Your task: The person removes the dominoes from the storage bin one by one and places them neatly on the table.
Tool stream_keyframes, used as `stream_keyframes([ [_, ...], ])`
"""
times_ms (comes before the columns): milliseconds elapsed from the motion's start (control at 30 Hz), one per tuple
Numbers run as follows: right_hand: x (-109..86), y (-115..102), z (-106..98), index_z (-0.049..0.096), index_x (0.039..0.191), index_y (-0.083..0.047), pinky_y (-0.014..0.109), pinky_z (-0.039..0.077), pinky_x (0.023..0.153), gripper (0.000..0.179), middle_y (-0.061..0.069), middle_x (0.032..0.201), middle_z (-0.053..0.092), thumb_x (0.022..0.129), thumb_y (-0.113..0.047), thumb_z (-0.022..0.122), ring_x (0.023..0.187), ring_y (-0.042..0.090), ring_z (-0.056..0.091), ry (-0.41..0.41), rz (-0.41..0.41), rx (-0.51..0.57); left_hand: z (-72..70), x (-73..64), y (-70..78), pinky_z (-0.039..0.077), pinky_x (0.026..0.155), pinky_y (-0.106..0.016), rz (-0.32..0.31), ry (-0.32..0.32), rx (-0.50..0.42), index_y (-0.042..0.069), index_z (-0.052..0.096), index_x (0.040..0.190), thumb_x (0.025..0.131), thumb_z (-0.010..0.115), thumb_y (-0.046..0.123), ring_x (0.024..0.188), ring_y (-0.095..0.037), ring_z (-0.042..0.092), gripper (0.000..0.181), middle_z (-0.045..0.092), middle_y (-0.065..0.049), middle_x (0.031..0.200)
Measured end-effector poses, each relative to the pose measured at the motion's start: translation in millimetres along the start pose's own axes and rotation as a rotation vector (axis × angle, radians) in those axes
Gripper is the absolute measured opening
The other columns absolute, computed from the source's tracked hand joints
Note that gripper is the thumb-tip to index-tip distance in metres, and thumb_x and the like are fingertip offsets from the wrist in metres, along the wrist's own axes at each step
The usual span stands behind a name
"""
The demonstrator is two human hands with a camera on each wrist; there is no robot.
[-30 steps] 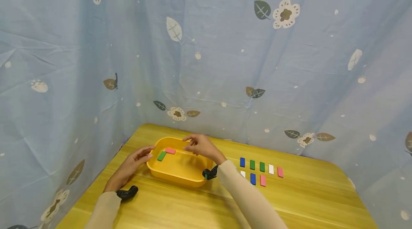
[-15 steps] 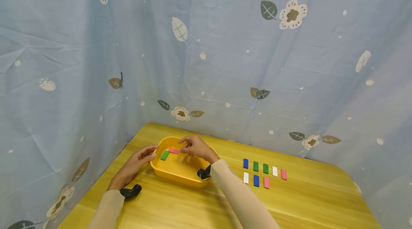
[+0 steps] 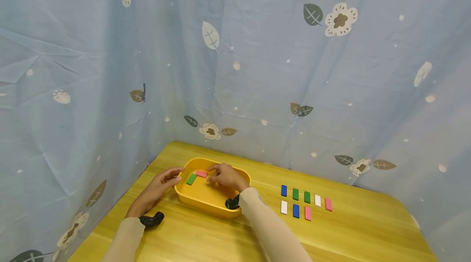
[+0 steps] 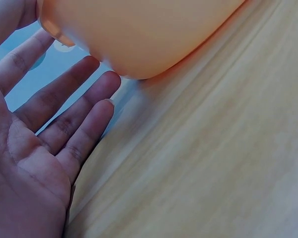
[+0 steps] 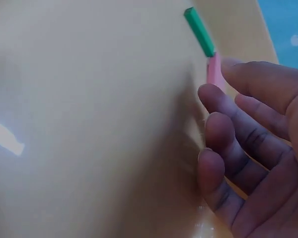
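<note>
A yellow tray (image 3: 206, 206) stands on the table, with a green block (image 3: 191, 179) and a pink block (image 3: 201, 174) lying end to end near its far left corner. My left hand (image 3: 156, 188) is at the tray's left end, thumb and fingertips right at the rim; in the left wrist view its lower fingers (image 4: 84, 119) stretch out loosely beside the tray wall. Inside the tray is my right hand (image 3: 226, 177), fingers loosely bent, thumb and index fingertips apart and close to the pink block. The right wrist view shows nothing held between its fingers (image 5: 221, 131).
To the right of the tray, several small blocks lie in two rows on the wooden table (image 3: 353, 229), among them a blue block (image 3: 284, 190), a white block (image 3: 284, 207) and a pink one (image 3: 308, 213). A patterned blue curtain (image 3: 257, 49) hangs behind and at the left.
My right hand has moved left and down into the tray, nearer the pink block. The left hand stays at the rim. The whole head view has shifted slightly.
</note>
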State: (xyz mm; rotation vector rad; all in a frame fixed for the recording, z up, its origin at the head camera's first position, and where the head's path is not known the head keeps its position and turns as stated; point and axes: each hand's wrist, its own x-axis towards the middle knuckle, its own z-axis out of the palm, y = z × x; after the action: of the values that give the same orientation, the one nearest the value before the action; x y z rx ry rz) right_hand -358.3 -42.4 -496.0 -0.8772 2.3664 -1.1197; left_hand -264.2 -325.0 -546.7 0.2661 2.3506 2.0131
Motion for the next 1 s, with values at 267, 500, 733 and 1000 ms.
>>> stream_keyframes([
  [267, 2.5, 7.8, 6.3, 0.070, 0.130, -0.007, 0.023, 0.044, 0.052, 0.036, 0.003, 0.074, 0.068, 0.097, -0.019, 0.074, 0.055, 0.013, 0.054, -0.001, 0.019, -0.053, 2.4, -1.0, -0.2, 0.028, 0.118, -0.058, -0.006, 0.001, 0.008, 0.019, 0.052, 0.150, 0.104, 0.063, 0.037, 0.149, -0.037, 0.031, 0.051, 0.040, -0.011, 0.159],
  [500, 2.3, 6.2, 7.6, 0.077, 0.106, -0.012, 0.024, 0.047, 0.054, 0.014, 0.001, 0.077, 0.070, 0.096, -0.021, 0.076, 0.057, 0.014, 0.057, -0.001, -0.009, -0.071, 1.0, -1.7, 4.0, 0.037, 0.115, -0.048, -0.020, 0.009, 0.019, 0.020, 0.053, 0.150, 0.103, 0.064, 0.039, 0.146, -0.035, 0.036, 0.052, 0.041, -0.011, 0.158],
  [733, 10.2, 2.7, 8.5, 0.073, 0.120, -0.008, 0.023, 0.047, 0.053, 0.030, 0.001, 0.072, 0.065, 0.093, -0.019, 0.080, 0.054, 0.014, 0.055, -0.010, -0.022, -0.074, -0.8, -0.7, 3.9, 0.033, 0.117, -0.054, -0.014, 0.013, 0.021, 0.021, 0.053, 0.149, 0.103, 0.064, 0.039, 0.148, -0.034, 0.034, 0.051, 0.042, -0.010, 0.158],
  [1000, 17.7, -1.2, 11.0, 0.064, 0.140, -0.011, 0.022, 0.047, 0.054, 0.052, -0.001, 0.073, 0.061, 0.092, -0.022, 0.080, 0.055, 0.011, 0.055, -0.037, 0.002, -0.163, 0.1, 0.3, 3.3, 0.031, 0.117, -0.057, -0.012, 0.010, 0.013, 0.021, 0.054, 0.149, 0.102, 0.065, 0.039, 0.148, -0.034, 0.033, 0.051, 0.042, -0.010, 0.158],
])
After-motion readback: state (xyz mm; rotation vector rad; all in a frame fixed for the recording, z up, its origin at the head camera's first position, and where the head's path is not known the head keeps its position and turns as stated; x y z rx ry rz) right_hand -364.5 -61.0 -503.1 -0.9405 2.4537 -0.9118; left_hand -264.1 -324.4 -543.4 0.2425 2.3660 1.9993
